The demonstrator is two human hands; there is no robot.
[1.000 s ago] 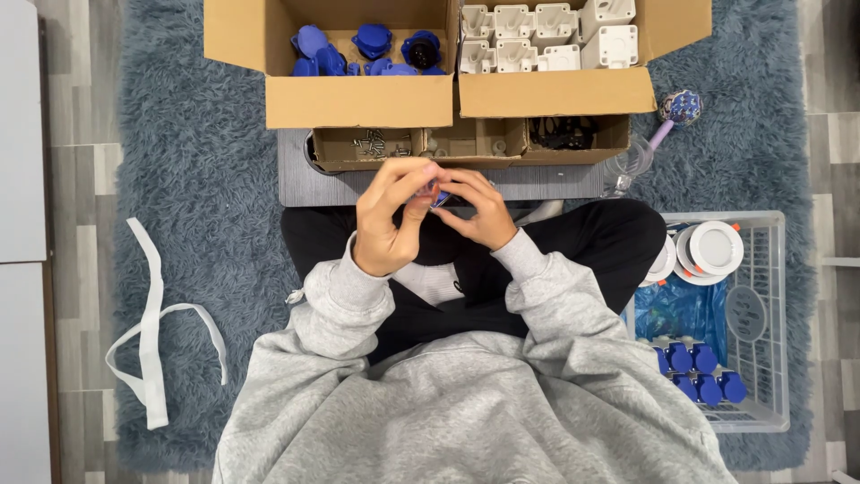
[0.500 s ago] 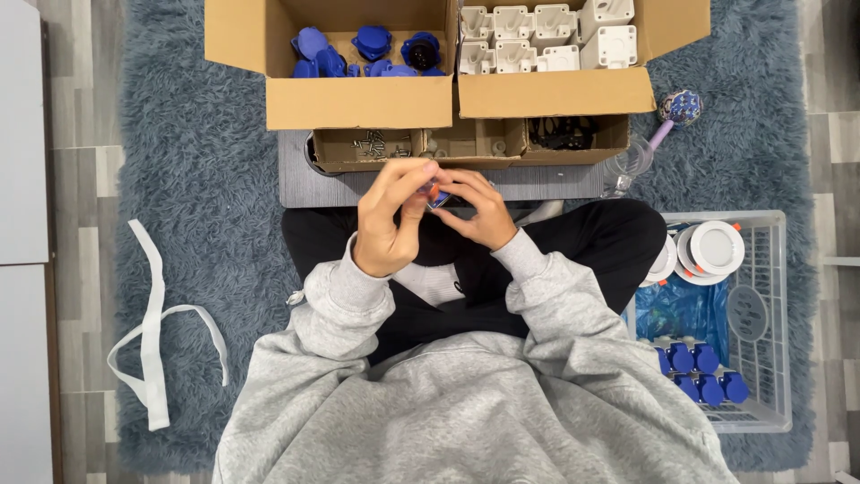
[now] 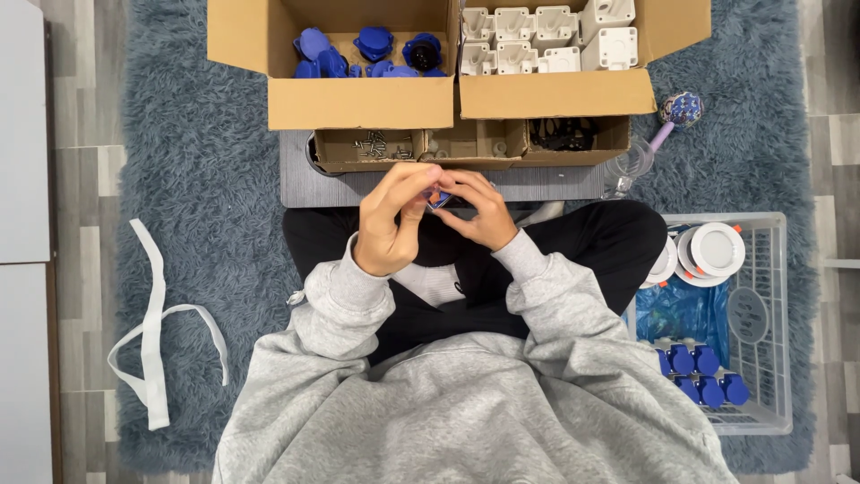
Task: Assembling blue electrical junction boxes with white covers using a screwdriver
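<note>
person sits cross-legged on a shaggy blue-grey rug point(image 3: 206, 179), both hands raised together in front of the chest, just short of a grey board point(image 3: 358, 190) lying on the rug. left hand point(image 3: 394, 220) and right hand point(image 3: 479, 211) meet around a small blue part point(image 3: 437, 198) with an orange bit on it; fingers of both hands are curled closed on it, thumbs and fingertips pinching from either side, most of the part hidden by them. can't tell its exact shape. just beyond the hands, a low cardboard tray point(image 3: 470, 143) with compartments: small screws point(image 3: 372, 143) in the left one, dark pieces in the right one. behind it two open cardboard boxes side by side: left box point(image 3: 358, 103) holds blue round parts point(image 3: 372, 43), right box point(image 3: 555, 94) holds white moulded housings point(image 3: 537, 40). on the person's right, a white wire basket point(image 3: 775, 314) with white round discs point(image 3: 712, 253), a blue plastic bag point(image 3: 685, 309) and a cluster of blue parts at its near end. a clear cup point(image 3: 632, 166) with a purple-handled item stands near the right box. white fabric strap point(image 3: 157, 332) lies on the rug at far left, well apart from the hands.
</note>
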